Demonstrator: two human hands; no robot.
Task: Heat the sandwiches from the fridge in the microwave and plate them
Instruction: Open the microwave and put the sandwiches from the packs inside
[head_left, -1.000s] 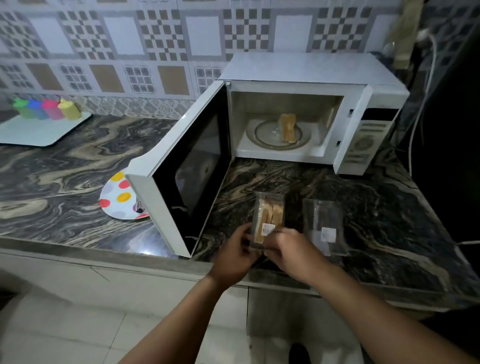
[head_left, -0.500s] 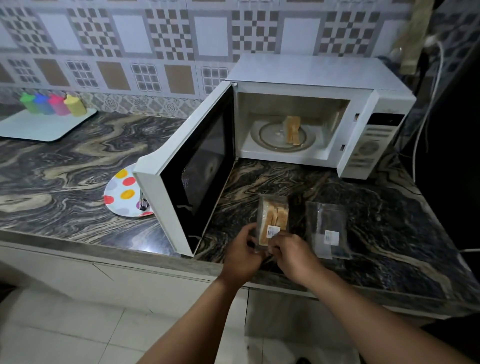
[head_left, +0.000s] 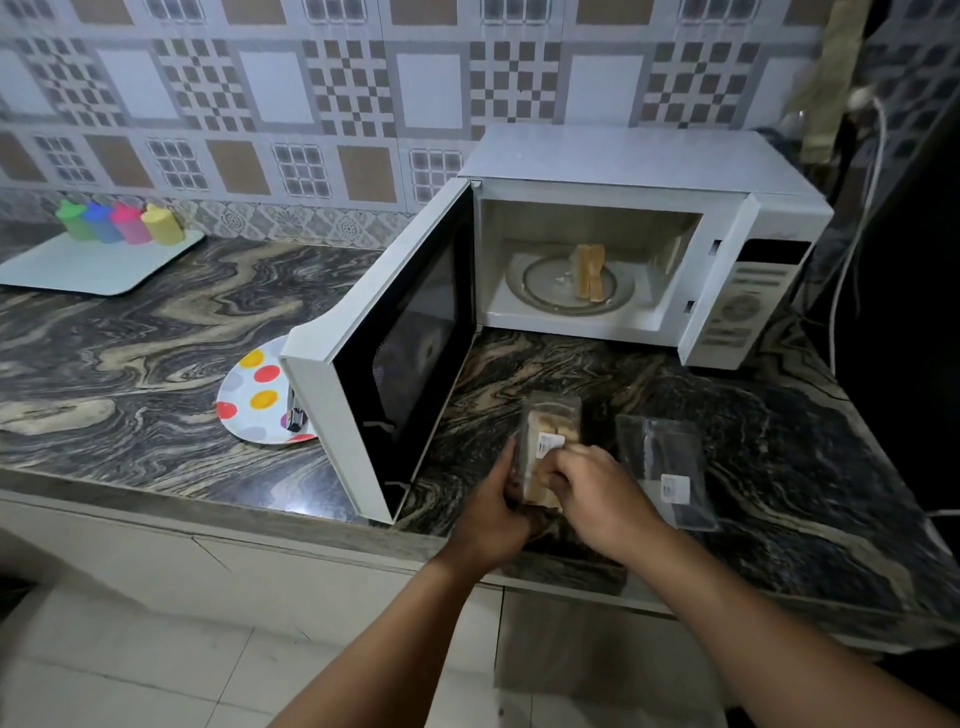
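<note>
Left hand grips the left edge of the sandwich pack, fingers curled round it. Right hand pinches the pack's near right side, fingers curled over the wrap. Pack sits at the counter front edge, sandwich inside, white label up, just right of the door.

Around, left to right:
- tray far left by the wall, four cups (green, blue, pink, yellow) on its back edge
- spotted plate on the counter, right part hidden behind the door
- microwave open, door swung out left, standing between plate and pack
- one bare sandwich upright on the turntable inside
- empty-looking clear wrapper flat on the counter just right of the hands, not touching them
- white cable hanging far right
</note>
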